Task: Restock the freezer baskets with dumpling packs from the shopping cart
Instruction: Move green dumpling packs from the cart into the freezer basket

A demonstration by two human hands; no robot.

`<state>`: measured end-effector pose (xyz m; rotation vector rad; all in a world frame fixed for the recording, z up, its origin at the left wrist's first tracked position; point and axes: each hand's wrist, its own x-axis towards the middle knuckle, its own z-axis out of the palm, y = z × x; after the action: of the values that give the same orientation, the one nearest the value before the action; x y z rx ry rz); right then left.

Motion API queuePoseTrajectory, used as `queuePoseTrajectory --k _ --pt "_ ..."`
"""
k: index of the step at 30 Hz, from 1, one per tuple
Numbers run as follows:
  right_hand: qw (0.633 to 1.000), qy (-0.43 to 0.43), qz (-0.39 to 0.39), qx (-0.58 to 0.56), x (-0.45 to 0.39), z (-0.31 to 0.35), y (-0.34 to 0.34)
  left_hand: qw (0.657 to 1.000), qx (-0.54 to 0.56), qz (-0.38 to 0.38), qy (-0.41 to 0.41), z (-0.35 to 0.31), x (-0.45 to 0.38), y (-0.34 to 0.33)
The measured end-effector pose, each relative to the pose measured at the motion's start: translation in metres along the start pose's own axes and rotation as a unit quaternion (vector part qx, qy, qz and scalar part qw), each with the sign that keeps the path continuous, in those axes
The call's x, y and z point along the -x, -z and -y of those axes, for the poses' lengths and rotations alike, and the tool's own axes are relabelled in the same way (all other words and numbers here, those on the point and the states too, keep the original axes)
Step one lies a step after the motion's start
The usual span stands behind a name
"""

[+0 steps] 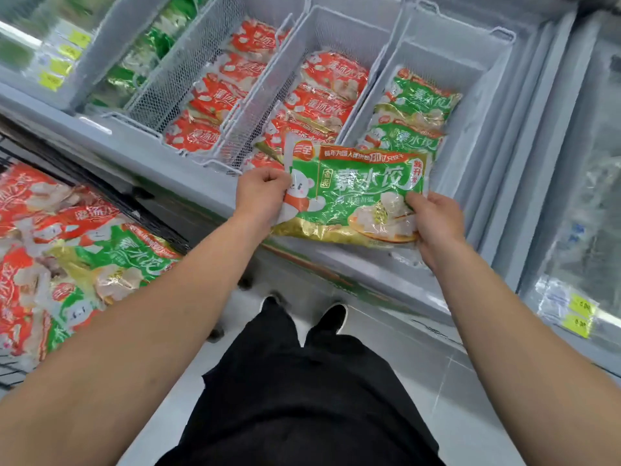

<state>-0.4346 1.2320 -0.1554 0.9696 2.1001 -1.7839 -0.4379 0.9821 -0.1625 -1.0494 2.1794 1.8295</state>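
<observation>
I hold a green dumpling pack over the freezer's front rim. My left hand grips its left edge, and my right hand grips its lower right corner. Behind it, the rightmost wire basket holds a few green packs. The two baskets to its left, the middle basket and the one beside it, hold red packs. The shopping cart at my left holds several red and green packs.
A far-left basket holds green bags. The freezer's sliding glass lid lies at the right, with yellow price tags on its frame. The freezer's front rim runs between the cart and the baskets. My legs and shoes stand on the grey floor below.
</observation>
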Motion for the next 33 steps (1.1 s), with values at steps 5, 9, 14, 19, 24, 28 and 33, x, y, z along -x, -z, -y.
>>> queuePoseTrajectory --k 5,9,14,19,24,28,33 --pt "0.998 -0.006 -0.062 0.016 -0.036 -0.007 0.026 0.995 -0.09 0.039 -0.035 -0.018 -0.026 -0.057" --pt "0.995 -0.025 -0.089 0.046 -0.07 -0.018 0.03 0.983 -0.162 0.078 -0.043 -0.024 -0.06 -0.096" --pt "0.985 -0.063 -0.108 0.114 -0.11 -0.03 0.017 0.962 -0.239 0.126 -0.03 -0.021 -0.105 -0.134" --pt "0.976 -0.103 -0.089 0.17 -0.133 -0.036 -0.005 0.92 -0.351 0.162 -0.059 -0.003 -0.137 -0.158" --pt "0.964 -0.167 -0.064 0.199 -0.141 -0.054 -0.019 0.856 -0.461 0.219 -0.08 0.018 -0.147 -0.165" --pt "0.958 -0.227 -0.024 0.172 -0.139 -0.066 -0.023 0.821 -0.507 0.255 -0.062 0.026 -0.149 -0.167" --pt "0.95 -0.243 0.033 0.192 -0.14 -0.068 -0.024 0.764 -0.556 0.324 -0.036 0.022 -0.146 -0.165"
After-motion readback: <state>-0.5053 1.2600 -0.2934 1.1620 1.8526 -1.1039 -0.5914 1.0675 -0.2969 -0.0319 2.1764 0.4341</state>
